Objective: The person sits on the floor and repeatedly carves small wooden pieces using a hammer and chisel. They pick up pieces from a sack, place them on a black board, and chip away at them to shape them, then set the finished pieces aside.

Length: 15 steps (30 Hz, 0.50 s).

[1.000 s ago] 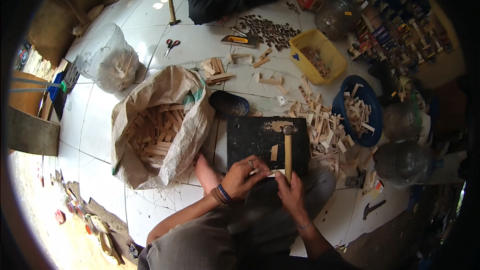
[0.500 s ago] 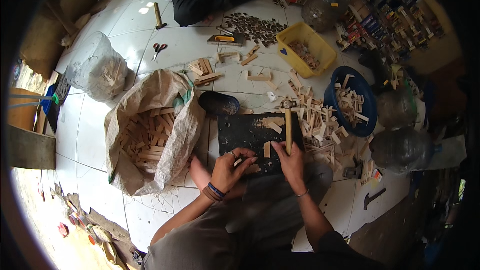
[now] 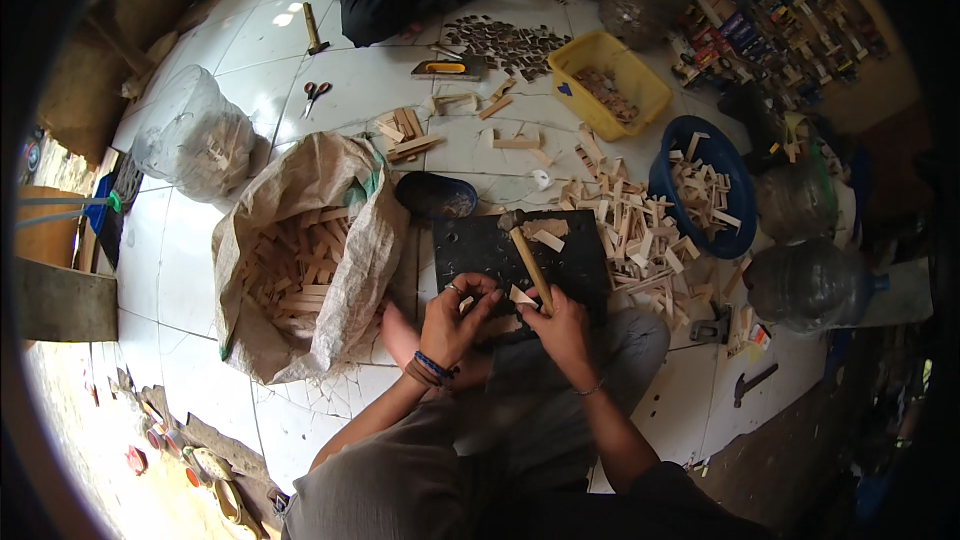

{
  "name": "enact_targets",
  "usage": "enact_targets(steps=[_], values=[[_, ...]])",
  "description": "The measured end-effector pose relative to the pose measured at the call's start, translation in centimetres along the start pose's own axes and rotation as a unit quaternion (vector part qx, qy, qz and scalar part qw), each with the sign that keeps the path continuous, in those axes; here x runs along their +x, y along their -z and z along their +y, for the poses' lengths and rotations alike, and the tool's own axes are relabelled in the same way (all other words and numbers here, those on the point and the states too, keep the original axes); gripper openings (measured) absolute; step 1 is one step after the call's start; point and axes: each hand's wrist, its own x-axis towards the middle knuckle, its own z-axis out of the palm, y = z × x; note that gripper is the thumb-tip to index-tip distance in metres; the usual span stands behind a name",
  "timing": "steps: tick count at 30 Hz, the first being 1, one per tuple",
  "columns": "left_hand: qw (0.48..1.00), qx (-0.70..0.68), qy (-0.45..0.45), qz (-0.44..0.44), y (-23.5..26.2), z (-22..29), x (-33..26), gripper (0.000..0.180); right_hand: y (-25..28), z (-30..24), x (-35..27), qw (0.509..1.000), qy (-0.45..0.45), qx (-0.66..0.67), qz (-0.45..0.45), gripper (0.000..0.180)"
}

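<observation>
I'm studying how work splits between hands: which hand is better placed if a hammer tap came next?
Probably the right hand: it grips the hammer by its handle, with the head near the far edge of the black board. The left hand has no hold on the hammer.

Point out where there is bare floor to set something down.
Bare tile lies between the woven sack and the grey slab, and between the clear container and far hammer. Crowded: right of the black board, where wood pieces spread to the blue basin.
</observation>
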Motion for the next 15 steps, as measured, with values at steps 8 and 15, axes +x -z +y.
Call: enact_targets(steps=[8, 15], values=[[0.996, 0.069, 0.007, -0.053, 1.0, 0.4, -0.1, 0.021, 0.9, -1.1, -0.2, 0.999, -0.031, 0.010, -0.036, 0.036], [0.946, 0.296, -0.131, -0.022, 1.7, -1.0, 0.0, 0.030, 0.8, -1.9, 0.0, 0.998, -0.029, 0.009, -0.063, 0.025]])
